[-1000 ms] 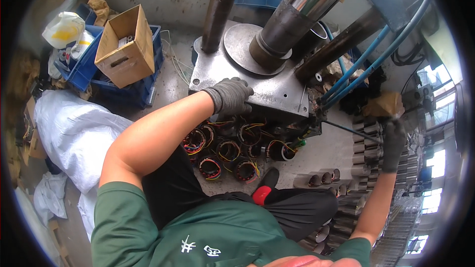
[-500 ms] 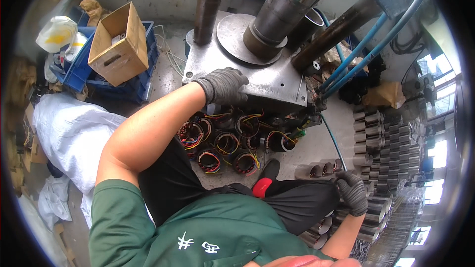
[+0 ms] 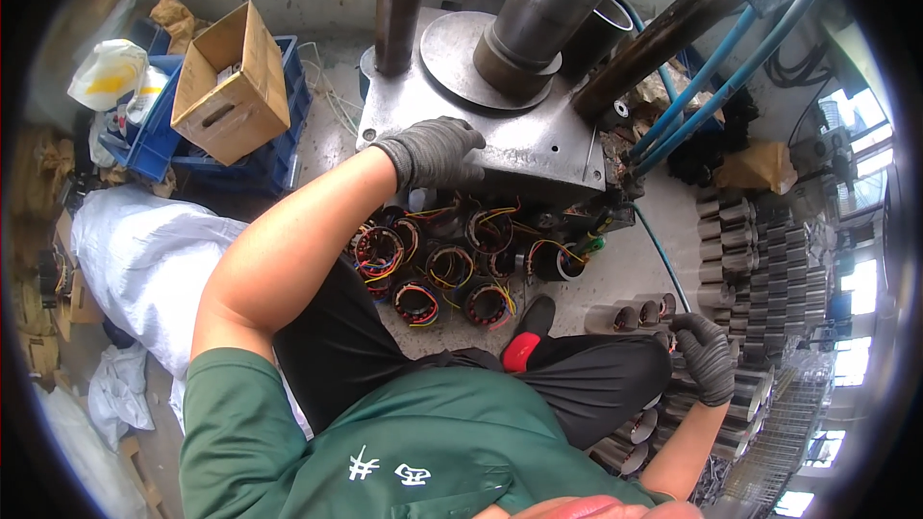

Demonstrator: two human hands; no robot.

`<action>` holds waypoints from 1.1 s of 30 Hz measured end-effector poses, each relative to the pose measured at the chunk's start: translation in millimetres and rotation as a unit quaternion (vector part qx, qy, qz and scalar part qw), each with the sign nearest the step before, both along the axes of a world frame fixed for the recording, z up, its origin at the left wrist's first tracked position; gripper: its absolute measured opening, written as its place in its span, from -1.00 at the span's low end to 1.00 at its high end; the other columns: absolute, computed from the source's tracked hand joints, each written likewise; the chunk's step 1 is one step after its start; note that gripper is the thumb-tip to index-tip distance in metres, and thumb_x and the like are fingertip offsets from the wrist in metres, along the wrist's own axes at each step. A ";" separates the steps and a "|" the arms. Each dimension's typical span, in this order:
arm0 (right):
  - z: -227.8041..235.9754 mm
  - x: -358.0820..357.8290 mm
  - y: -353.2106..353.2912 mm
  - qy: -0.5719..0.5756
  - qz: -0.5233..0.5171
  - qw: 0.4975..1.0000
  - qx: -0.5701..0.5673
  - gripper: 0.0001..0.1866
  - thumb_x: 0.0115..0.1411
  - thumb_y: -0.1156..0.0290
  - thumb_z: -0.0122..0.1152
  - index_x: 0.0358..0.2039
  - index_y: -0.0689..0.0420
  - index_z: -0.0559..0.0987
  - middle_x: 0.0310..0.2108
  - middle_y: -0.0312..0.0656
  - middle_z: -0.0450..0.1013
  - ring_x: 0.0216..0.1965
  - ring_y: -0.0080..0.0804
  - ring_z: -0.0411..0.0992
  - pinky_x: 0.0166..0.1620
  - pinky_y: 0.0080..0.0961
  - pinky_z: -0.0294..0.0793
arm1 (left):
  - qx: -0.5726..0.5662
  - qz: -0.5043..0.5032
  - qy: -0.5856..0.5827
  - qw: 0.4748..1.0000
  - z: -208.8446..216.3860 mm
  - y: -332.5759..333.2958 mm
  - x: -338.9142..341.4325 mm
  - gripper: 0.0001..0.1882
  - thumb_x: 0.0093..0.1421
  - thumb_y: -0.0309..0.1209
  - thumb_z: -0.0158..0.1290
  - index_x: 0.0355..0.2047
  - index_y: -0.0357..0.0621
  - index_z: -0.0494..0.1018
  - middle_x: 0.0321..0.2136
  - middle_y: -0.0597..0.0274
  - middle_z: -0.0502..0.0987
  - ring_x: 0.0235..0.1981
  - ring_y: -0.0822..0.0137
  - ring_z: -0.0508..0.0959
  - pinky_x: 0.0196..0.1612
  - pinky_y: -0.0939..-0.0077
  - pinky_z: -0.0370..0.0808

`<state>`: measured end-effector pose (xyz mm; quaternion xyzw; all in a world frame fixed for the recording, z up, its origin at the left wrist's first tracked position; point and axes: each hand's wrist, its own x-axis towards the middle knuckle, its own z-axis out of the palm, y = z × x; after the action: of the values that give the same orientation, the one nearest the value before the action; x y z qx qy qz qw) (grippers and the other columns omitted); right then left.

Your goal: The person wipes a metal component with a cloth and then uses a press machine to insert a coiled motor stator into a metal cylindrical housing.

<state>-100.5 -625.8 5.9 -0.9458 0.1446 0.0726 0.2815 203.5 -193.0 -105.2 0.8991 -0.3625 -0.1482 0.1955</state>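
Press (image 3: 543,179): straight ahead of me, a disc (image 3: 444,53) on its plate (image 3: 519,144) and the ram (image 3: 550,24) over that disc.
Left hand (image 3: 433,154): gloved, laid at the plate's near edge, fingers loosely bent; I cannot tell whether it grips.
Right hand (image 3: 707,363): gloved, out to my right, fingers curled narrow around the end of the rod (image 3: 661,255).
Rod: slanting from the press's right corner down to that hand.
Rings (image 3: 432,264): wired, clustered on the floor (image 3: 625,274) just below the press.
Tubes (image 3: 769,269): metal, stacked along the right.
Box (image 3: 231,120): on blue crates (image 3: 286,165) at the left, beyond a white sack (image 3: 159,255).
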 end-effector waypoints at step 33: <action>2.3 1.9 -7.0 0.016 0.133 0.990 -0.055 -0.81 0.26 0.48 0.15 -0.18 0.22 0.67 -0.44 -0.19 0.55 -0.43 -0.50 0.47 -0.30 -0.48 0.49 | -0.010 0.001 -0.002 1.000 -5.3 0.9 2.3 -0.34 0.20 -0.04 0.18 0.19 -0.21 0.46 0.11 -0.10 0.51 0.15 -0.11 0.49 0.24 0.12 0.43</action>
<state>-98.6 -632.8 8.3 -0.9693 0.0262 0.1168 0.2149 205.8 -192.0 -110.5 0.8978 -0.3632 -0.1431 0.2037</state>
